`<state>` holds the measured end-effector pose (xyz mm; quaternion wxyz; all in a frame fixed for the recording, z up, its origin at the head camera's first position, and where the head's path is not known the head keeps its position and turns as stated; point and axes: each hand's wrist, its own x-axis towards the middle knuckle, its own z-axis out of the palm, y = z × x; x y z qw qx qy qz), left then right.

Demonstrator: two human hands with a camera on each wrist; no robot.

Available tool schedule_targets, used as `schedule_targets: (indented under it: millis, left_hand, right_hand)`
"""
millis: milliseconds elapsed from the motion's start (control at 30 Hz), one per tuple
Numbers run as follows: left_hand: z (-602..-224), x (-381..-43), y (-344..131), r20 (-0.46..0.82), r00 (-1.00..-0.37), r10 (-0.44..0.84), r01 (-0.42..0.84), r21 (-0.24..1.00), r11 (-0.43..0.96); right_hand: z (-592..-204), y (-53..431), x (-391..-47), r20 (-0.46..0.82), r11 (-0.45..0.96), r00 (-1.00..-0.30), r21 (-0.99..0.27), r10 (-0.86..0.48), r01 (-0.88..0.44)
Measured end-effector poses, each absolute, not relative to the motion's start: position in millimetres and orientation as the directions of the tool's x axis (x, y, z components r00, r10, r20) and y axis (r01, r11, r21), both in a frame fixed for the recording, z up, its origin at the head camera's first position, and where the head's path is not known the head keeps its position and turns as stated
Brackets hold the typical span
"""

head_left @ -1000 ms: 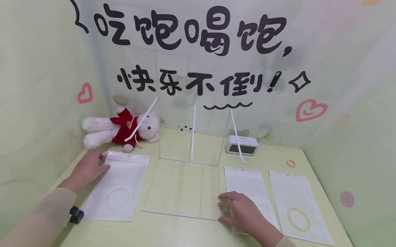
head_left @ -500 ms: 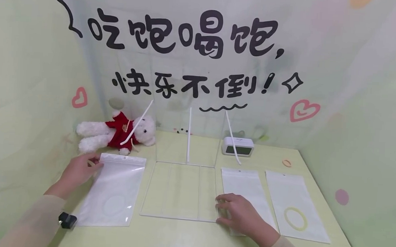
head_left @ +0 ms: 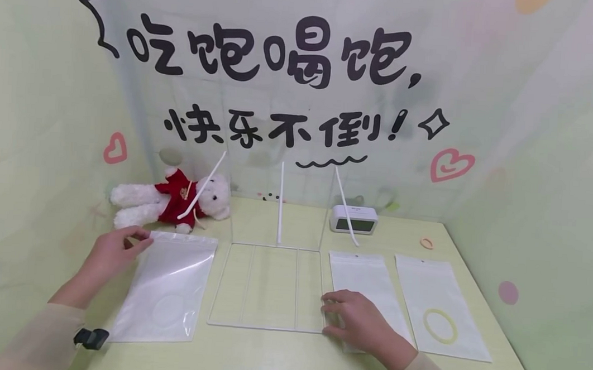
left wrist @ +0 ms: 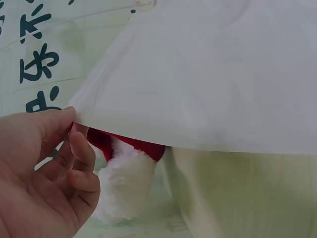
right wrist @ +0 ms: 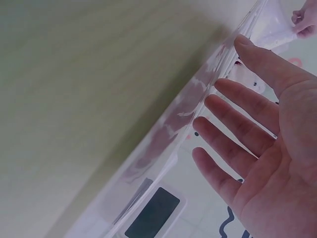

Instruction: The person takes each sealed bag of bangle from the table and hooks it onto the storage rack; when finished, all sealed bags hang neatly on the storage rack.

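Observation:
With thumb and index finger, my left hand pinches the upper left corner of a white zip bag. In the left wrist view the bag's white sheet spreads from the pinched corner, its edge standing out over the table. A pale ring shows through the bag's lower part. My right hand lies by the right side of a white wire rack, over a second white bag. Its fingers are spread and nearly straight in the right wrist view, holding nothing. The rack's three slanted prongs rise behind its base.
A third bag with a yellow ring lies at the right. Behind it is a small orange ring. A digital clock stands at the back, and a plush bear in red lies back left. Printed fabric surrounds the table.
My left hand has drawn slightly left with the bag's corner, and the bag's sheen and outline have shifted. My right hand stays by the rack. The head view has shifted a little.

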<state>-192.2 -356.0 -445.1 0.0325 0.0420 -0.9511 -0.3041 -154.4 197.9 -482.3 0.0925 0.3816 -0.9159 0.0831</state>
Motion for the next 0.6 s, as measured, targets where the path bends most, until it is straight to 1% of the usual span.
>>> schedule_targets:
  millis: [100,300,467,600]
  left_hand:
    - [-433,-186,-348,0.073,-0.994,-0.086,-0.03,0.563,0.826]
    - [-408,-169,-335,0.2,-0.978,-0.062,0.057,0.536,0.842]
    - [-394,-160,-331,0.312,-0.95,-0.031,0.144,0.521,0.841]
    - [-381,-154,-326,0.405,-0.914,-0.015,0.213,0.512,0.832]
  right_hand:
    - [-483,198,-155,0.238,0.691,-0.687,-0.083,-0.686,-0.718]
    - [-485,198,-154,0.269,0.672,-0.665,-0.081,-0.697,-0.736]
    - [-485,198,-155,0.269,0.67,-0.662,-0.075,-0.699,-0.738]
    - [-484,198,-155,0.257,0.679,-0.672,-0.074,-0.694,-0.73]
